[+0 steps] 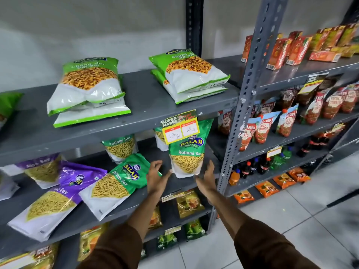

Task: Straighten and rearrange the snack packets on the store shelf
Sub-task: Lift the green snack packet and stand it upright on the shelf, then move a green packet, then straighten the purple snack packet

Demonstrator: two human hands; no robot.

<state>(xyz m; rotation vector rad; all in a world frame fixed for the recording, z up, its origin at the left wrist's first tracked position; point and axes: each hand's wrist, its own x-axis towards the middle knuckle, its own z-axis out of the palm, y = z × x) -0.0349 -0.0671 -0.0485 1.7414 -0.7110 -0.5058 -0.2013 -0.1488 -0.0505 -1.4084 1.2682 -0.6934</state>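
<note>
green sev packet (187,152) upright between open hands, top hidden by price tag (180,126).

Green packet (7,105) cut by left edge; price tag (179,126) over upright packet's (187,154) top.

Upright Ratlami Sev packet (186,152) right of fallen packet (118,183), same shelf (174,186)

One head-worn view — looking forward and down, close to the grey metal shelf rack (136,105), floor tiles lower right.
</note>
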